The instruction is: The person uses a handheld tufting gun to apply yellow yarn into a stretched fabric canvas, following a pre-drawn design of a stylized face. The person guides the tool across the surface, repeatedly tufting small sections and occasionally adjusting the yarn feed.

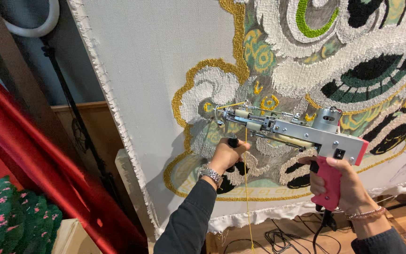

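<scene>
I hold a tufting gun [301, 131] with a silver metal body and a pink grip against a stretched white backing cloth [156, 61]. My left hand [226, 155], with a metal watch on the wrist, is closed on the gun's black front handle. My right hand [344, 183], wearing a thin bracelet, grips the pink rear handle. The gun's needle tip [219, 113] touches the cloth beside a gold outline. A yellow yarn [246, 188] hangs down from the gun. The cloth bears a tufted design [334, 61] in white, gold, green and black.
A dark wooden frame post [19, 80] and red fabric [29, 155] stand at the left. A green piece with pink dots [10, 221] lies at the lower left. Black cables [278, 237] lie on the wooden floor below the cloth's frayed bottom edge.
</scene>
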